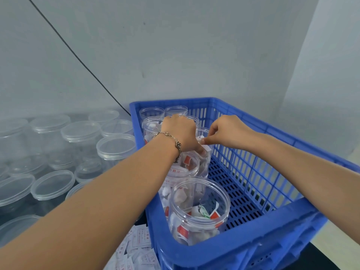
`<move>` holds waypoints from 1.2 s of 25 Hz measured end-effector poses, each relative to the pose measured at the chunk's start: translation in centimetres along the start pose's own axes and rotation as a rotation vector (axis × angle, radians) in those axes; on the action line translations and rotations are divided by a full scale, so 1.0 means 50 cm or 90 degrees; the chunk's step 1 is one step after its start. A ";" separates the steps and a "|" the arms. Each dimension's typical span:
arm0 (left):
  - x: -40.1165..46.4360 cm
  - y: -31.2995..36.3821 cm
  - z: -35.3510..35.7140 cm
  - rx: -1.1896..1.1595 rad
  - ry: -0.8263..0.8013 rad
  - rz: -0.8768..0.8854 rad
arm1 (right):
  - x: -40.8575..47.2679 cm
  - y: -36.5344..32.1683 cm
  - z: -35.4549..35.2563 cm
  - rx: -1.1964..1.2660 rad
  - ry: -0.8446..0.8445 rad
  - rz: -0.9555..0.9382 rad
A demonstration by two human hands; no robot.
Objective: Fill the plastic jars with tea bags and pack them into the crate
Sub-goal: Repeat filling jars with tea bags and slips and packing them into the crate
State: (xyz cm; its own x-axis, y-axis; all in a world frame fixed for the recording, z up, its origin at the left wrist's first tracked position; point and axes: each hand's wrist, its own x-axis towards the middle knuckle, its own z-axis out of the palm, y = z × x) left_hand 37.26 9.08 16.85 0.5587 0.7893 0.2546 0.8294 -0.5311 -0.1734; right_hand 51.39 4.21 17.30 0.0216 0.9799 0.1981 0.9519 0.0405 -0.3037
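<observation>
both hands (180, 131) (226, 131) seemingly pinch a tea bag (206, 147) over a jar (204, 158).

A dark counter (48, 208) carries a blue slotted crate (259, 242) at the right, reaching toward its far edge by the wall. To the crate's left stand many clear lidded jars (81, 133), packed close together. Near the front, just beside the crate's corner, lies a heap of white paper packets (134, 252).
</observation>
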 end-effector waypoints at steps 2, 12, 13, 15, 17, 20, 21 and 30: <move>-0.001 0.000 0.000 -0.010 -0.009 -0.009 | 0.001 0.000 0.002 0.003 0.002 -0.002; -0.006 -0.002 -0.007 -0.047 -0.025 -0.031 | -0.002 0.008 -0.002 0.098 0.000 0.024; -0.007 -0.004 -0.007 -0.051 -0.023 -0.033 | -0.002 0.008 -0.004 0.110 0.009 0.038; -0.009 -0.006 -0.010 -0.056 -0.021 -0.032 | -0.003 0.008 -0.005 0.112 0.017 0.053; -0.010 -0.005 -0.018 -0.085 -0.020 -0.034 | -0.002 0.012 -0.004 0.113 0.024 0.045; -0.016 -0.004 -0.048 -0.184 0.007 -0.036 | 0.003 0.022 -0.010 0.137 0.081 0.030; -0.023 -0.006 -0.062 -0.223 0.027 -0.045 | 0.005 0.025 -0.012 0.148 0.104 0.031; -0.330 -0.260 -0.122 -0.224 0.108 -0.284 | 0.012 -0.032 -0.037 0.012 0.102 -0.045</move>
State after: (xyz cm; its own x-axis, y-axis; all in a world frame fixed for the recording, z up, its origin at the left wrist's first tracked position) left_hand 17.30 1.10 20.70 0.1238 0.9149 0.3841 0.9185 -0.2522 0.3046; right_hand 50.44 4.37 19.66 0.0046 0.9307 0.3657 0.9471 0.1133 -0.3003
